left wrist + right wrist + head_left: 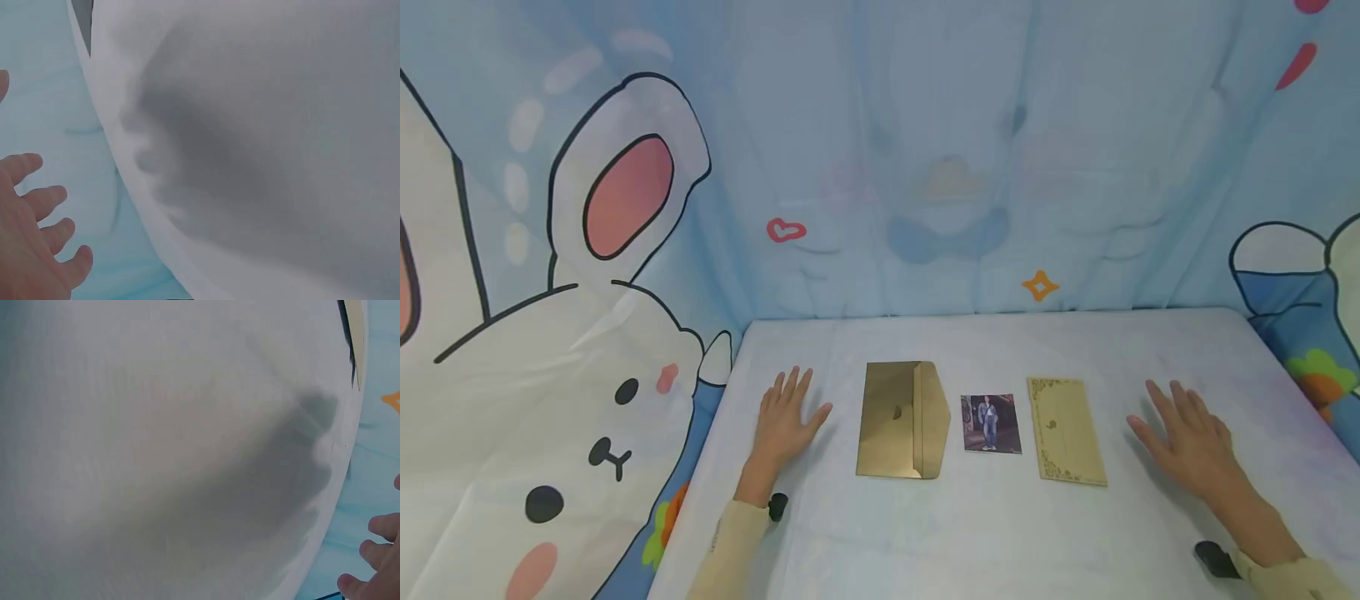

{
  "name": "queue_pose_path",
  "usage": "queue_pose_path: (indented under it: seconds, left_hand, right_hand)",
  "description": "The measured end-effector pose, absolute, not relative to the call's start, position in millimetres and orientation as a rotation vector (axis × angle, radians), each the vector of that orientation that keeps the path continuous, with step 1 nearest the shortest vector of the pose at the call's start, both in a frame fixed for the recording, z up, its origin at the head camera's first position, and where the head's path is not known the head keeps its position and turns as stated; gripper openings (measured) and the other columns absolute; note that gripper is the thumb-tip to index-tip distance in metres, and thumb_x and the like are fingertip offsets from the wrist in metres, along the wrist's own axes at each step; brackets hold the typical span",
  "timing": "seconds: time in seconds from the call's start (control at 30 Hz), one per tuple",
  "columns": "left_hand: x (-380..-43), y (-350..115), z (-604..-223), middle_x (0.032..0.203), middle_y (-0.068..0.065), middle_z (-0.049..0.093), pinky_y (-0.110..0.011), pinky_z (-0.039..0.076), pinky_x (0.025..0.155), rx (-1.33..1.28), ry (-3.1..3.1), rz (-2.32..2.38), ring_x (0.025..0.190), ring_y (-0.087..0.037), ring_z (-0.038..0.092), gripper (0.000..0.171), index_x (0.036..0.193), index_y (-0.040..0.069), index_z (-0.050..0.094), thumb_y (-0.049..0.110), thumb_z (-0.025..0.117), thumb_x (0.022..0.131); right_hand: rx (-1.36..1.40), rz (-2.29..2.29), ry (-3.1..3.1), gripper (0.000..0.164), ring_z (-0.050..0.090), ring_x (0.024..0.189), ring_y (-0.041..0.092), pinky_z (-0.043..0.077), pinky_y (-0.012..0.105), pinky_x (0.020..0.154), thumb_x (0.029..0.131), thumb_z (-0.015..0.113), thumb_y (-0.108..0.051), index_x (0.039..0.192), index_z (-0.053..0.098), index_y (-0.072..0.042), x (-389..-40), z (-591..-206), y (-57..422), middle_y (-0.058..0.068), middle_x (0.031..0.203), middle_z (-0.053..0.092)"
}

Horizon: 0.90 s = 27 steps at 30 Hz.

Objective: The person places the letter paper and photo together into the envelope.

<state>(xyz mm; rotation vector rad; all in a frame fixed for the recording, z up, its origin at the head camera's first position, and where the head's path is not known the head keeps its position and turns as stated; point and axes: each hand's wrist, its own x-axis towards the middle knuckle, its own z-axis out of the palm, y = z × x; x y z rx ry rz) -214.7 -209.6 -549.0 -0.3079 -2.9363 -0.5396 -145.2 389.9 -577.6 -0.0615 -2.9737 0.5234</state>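
On the white table lies a gold envelope [886, 421], its pointed flap unfolded toward the right. A small photo [991, 423] of a standing person in blue sits just right of it. Further right is a pale gold card [1067, 431] with ornate printed corners, slightly turned. My left hand [784, 421], palm down with fingers spread, is left of the envelope and holds nothing. To the right of the card, my right hand [1191, 437] is likewise spread and without anything in it. In both wrist views, fingers show at the edge and a hand's shadow falls on the tabletop.
The white table [970, 533] ends at a blue curtain [925, 167] along its back edge. A large cartoon rabbit is printed on the cloth at left. Black wrist-camera mounts [1216, 559] sit at both beige sleeves [730, 542].
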Motion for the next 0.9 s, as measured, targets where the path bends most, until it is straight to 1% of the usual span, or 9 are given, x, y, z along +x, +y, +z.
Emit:
queue_pose_path:
  seconds: [0.13, 0.33, 0.47, 0.73, 0.9]
  left_hand:
    - [-218.4, -200.2, -547.2, 0.164, -0.016, 0.031, -0.061, 0.023, 0.119, -0.339, -2.921, -0.563, 0.152, -0.042, 0.024, 0.078, 0.157, 0.014, 0.035, 0.056, 0.057, 0.096]
    - [-221.9, -184.8, -545.0, 0.164, -0.016, 0.031, -0.059, 0.026, 0.119, -0.367, -2.951, -0.55, 0.152, -0.04, 0.026, 0.078, 0.158, 0.015, 0.033, 0.06, 0.053, 0.097]
    - [-222.9, -176.0, -543.2, 0.164, -0.015, 0.032, -0.057, 0.026, 0.119, -0.38, -2.972, -0.537, 0.152, -0.039, 0.026, 0.078, 0.158, 0.016, 0.033, 0.061, 0.051, 0.097]
    - [-221.2, -164.1, -541.9, 0.163, -0.016, 0.032, -0.057, 0.027, 0.119, -0.426, -2.989, -0.56, 0.152, -0.039, 0.026, 0.078, 0.158, 0.015, 0.033, 0.061, 0.052, 0.097]
    - [-218.9, -160.8, -545.0, 0.164, -0.015, 0.031, -0.056, 0.028, 0.119, -0.437, -3.005, -0.528, 0.153, -0.038, 0.026, 0.078, 0.158, 0.016, 0.033, 0.062, 0.05, 0.098]
  right_hand:
    - [-0.032, 0.558, -2.947, 0.082, -0.006, 0.151, 0.052, 0.001, 0.076, 0.113, 0.104, 0.044, -0.053, 0.163, 0.002, -0.015, -148.0, -581.0, 388.0, 0.032, 0.164, 0.0]
    - [-0.002, 0.58, -2.925, 0.084, -0.008, 0.152, 0.051, 0.0, 0.075, 0.114, 0.102, 0.05, -0.051, 0.163, 0.004, -0.014, -151.6, -578.7, 375.5, 0.031, 0.164, 0.0]
    - [-0.001, 0.576, -2.933, 0.084, -0.007, 0.152, 0.051, 0.003, 0.076, 0.113, 0.102, 0.05, -0.051, 0.163, 0.004, -0.014, -153.3, -573.7, 364.8, 0.031, 0.164, 0.0]
    - [0.034, 0.584, -2.92, 0.081, 0.004, 0.15, 0.054, 0.01, 0.078, 0.109, 0.103, 0.05, -0.049, 0.163, 0.008, -0.012, -151.0, -571.5, 355.1, 0.032, 0.164, 0.007]
    - [0.06, 0.572, -2.92, 0.083, 0.003, 0.151, 0.052, 0.011, 0.077, 0.11, 0.102, 0.052, -0.05, 0.163, 0.008, -0.014, -149.3, -571.4, 348.6, 0.03, 0.165, 0.004]
